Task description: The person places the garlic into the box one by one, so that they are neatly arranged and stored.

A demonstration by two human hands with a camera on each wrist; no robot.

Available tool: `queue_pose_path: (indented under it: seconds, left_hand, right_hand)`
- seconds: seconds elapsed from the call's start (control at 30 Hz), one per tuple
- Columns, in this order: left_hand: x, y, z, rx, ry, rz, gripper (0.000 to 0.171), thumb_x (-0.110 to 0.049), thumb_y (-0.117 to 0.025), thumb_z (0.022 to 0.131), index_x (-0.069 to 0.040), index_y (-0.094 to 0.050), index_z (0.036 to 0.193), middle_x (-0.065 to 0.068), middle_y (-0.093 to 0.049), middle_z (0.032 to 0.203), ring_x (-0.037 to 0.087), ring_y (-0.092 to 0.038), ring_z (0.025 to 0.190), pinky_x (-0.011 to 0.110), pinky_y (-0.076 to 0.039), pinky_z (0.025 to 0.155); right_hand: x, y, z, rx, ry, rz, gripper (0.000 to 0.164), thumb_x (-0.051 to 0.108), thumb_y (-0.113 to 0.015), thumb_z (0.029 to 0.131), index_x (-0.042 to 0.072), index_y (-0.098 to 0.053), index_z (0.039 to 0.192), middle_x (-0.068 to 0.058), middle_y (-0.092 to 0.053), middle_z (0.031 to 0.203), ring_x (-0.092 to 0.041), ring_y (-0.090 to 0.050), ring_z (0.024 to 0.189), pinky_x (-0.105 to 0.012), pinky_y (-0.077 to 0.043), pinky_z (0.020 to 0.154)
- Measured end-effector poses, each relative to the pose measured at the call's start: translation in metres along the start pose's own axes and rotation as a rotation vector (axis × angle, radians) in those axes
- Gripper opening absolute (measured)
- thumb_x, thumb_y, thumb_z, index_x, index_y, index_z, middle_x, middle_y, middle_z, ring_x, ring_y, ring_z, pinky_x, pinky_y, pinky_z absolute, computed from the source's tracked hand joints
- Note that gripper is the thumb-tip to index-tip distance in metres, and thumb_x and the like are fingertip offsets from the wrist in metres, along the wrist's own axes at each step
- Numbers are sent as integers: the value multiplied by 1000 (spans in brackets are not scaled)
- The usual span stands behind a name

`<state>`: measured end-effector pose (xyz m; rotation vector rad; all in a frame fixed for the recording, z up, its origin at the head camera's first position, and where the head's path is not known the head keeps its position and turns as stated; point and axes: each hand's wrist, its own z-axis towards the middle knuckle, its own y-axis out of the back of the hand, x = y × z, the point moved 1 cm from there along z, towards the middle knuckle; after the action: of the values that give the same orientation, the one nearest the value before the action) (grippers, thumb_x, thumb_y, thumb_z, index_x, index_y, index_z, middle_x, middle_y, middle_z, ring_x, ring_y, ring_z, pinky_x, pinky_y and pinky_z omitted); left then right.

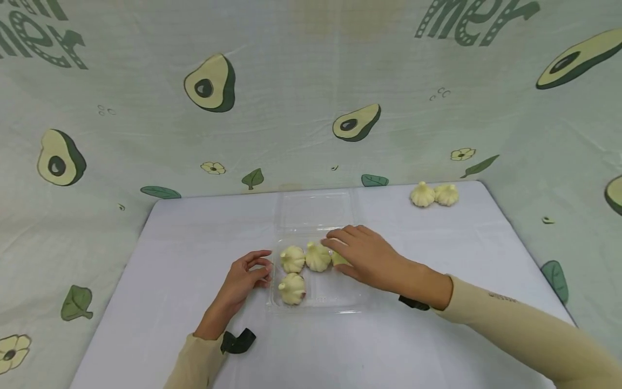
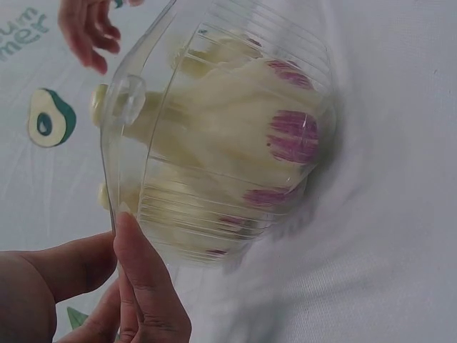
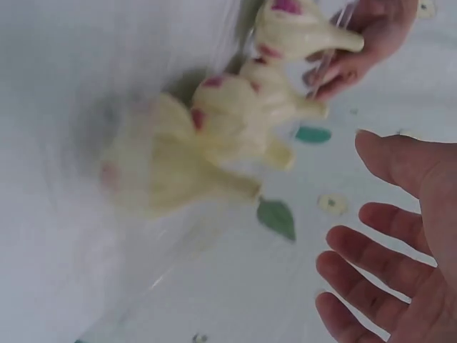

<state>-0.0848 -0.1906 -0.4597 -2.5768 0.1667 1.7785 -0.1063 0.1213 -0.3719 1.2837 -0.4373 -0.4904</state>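
- Left hand (image 1: 248,274): pinching the near-side left rim of a clear plastic container (image 1: 316,310) between thumb and fingers.
- Right hand (image 1: 367,258): hovering over the container's right part, fingers spreading wide and curling only slightly, gripping nothing.
- Container: sitting on the white-covered table (image 1: 194,254), its clear lid (image 1: 316,209) lying folded back on the far side.
- Four garlic bulbs are resting inside. A back-left bulb (image 1: 292,259) and a front-left bulb (image 1: 291,289) are standing one behind the other; a middle bulb (image 1: 318,257) is sitting beside the back-left one.
- A right-hand bulb (image 1: 338,259) is sitting next in the back row, the right hand partly covering it.
- Purple patches are showing at the bulbs' bases in the wrist views.
- Two more, a paler pair (image 1: 434,195), are lying side by side near the table's far right corner.
- Avocado-print cloth (image 1: 291,81) is hanging behind.
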Motion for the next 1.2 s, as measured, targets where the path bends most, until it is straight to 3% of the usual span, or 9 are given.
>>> queue_pose_path:
  seconds: [0.23, 0.43, 0.77, 1.2]
  left_hand:
    - [0, 0, -1, 3, 1, 3, 45, 2, -62, 104, 4, -53, 148, 7, -63, 109, 14, -67, 80, 25, -61, 68]
    - [0, 0, -1, 1, 0, 5, 45, 0, -63, 104, 3, -54, 148, 7, -64, 110, 15, -66, 80, 25, -61, 69]
    - [0, 1, 0, 10, 0, -9, 45, 0, -64, 104, 4, -54, 148, 7, -64, 110, 14, -66, 80, 25, -61, 69]
    - [0, 1, -1, 8, -6, -10, 45, 1, -63, 103, 6, -54, 147, 7, -63, 107, 14, -65, 79, 24, -61, 68]
  right_hand:
    - [-42, 2, -33, -109, -182, 8, 58, 21, -90, 87, 3, -66, 136, -13, -67, 135, -34, -63, 122, -52, -54, 103]
    - [-74, -4, -56, -150, -315, -25, 54, 15, -89, 87, -1, -66, 134, -20, -66, 135, -41, -63, 121, -58, -50, 105]
    - [-111, -9, -86, -263, -376, -160, 56, 11, -91, 81, -6, -65, 128, -25, -65, 133, -46, -61, 119, -62, -49, 100]
    - [-149, -22, -109, -212, -536, -254, 72, 24, -90, 81, -10, -58, 136, -30, -57, 142, -50, -55, 126, -64, -38, 114]
